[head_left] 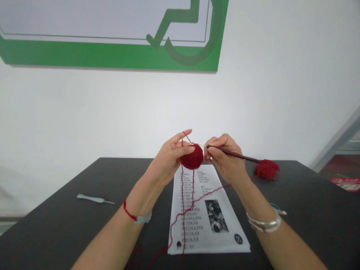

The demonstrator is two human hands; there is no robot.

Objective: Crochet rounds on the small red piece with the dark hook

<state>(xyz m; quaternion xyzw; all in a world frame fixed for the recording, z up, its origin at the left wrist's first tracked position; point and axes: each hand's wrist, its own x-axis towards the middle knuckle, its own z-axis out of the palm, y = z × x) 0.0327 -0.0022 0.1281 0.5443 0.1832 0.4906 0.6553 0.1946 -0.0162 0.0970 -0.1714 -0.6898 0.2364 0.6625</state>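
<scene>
Pinched between the thumb and fingers of my left hand [171, 152] is a round, dark red crochet piece [193, 158]. Red yarn [183, 176] loops over the raised index finger of that hand and hangs down past the piece. My right hand [226, 153] is closed around a crochet hook [233, 153] with a dark handle, held like a pen. The hook's thin metal tip meets the top edge of the crochet piece; the exact stitch is too small to make out.
Printed pattern sheets [194, 225] lie on the black table [70, 232] below my hands, crossed by yarn strands. A red yarn ball [267, 169] rests at the right, and a second, pale-handled hook [94, 198] at the left. A white wall with a green-edged board [112, 56] stands behind.
</scene>
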